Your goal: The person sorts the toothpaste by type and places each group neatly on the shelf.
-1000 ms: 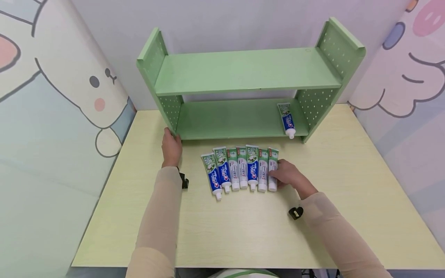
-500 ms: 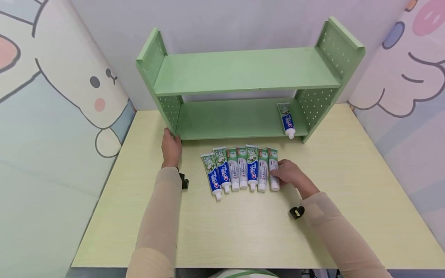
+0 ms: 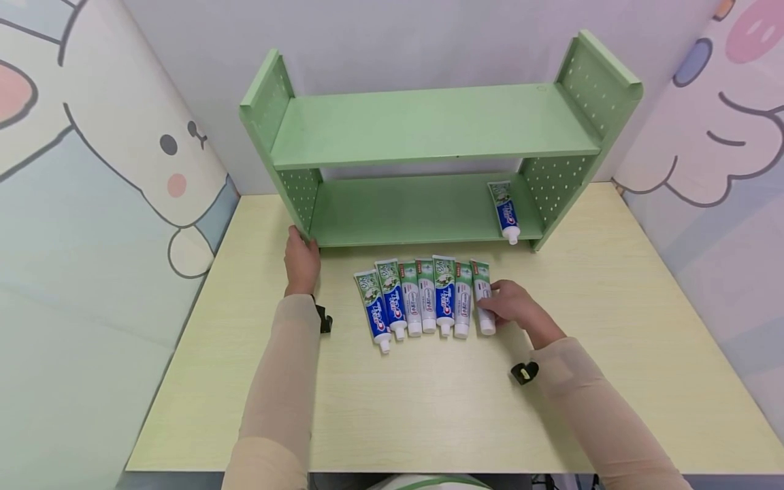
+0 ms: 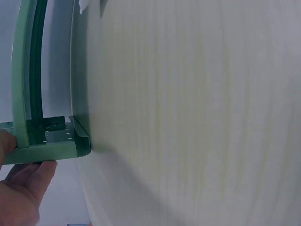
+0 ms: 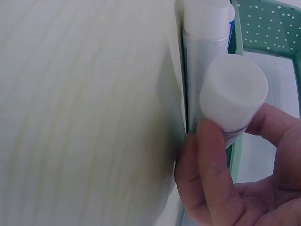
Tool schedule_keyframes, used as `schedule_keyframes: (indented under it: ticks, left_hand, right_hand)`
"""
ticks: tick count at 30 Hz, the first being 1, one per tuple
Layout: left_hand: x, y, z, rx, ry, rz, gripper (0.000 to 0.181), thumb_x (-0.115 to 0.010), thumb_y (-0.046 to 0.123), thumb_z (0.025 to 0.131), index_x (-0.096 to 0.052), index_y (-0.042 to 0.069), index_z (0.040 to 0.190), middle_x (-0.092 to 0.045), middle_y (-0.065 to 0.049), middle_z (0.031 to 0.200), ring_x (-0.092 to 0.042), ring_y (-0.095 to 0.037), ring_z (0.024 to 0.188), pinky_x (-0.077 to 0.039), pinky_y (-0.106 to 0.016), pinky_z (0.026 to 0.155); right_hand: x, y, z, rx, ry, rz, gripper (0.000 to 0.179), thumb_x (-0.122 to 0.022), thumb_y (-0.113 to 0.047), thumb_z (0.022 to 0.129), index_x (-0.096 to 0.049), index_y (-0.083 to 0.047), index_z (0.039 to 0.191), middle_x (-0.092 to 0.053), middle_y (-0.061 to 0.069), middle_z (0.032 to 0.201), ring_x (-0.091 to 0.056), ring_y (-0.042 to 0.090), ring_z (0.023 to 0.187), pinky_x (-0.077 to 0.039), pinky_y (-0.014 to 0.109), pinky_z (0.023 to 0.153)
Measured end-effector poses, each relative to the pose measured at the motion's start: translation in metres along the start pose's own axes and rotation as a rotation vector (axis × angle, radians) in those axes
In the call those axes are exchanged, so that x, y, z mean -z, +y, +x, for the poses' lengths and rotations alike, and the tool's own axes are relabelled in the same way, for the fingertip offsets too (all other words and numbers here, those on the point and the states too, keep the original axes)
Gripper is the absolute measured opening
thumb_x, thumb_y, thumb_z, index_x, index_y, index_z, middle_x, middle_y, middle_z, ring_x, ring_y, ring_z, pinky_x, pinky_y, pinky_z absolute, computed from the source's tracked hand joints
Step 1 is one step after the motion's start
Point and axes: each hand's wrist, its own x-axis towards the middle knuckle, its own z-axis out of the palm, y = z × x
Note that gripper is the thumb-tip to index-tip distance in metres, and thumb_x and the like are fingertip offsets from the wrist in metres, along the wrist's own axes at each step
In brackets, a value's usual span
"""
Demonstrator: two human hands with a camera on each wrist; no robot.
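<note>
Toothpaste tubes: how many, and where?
8: one tube on the lower shelf of the green rack, toward its right end; six tubes in a row on the table; another tube just right of them, held by the right hand.

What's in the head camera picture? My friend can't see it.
A person's right hand pinches a green-and-white toothpaste tube; six more green-topped tubes, white or blue, line up beside it on a pale wood-grain table. The left hand grips a green two-level shelf, with one green-and-blue tube on its lower level.
</note>
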Motion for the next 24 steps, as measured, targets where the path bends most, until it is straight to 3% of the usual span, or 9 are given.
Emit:
schedule_keyframes:
  ticks: [24]
  left_hand:
    - [-0.0003,-0.0015,0.001,-0.004,-0.007,0.0,0.037,-0.045,0.014,0.104,-0.034,-0.001,0.136,-0.049,-0.025,0.127,-0.05,-0.041,0.118,-0.041,-0.052,0.093]
  right_hand:
    - [0.0054,-0.0026,-0.0092,0.033,-0.008,0.01,0.066,-0.066,-0.015,0.092,-0.032,0.013,0.141,-0.055,0.03,0.114,-0.066,0.028,0.077,-0.056,0.036,0.064]
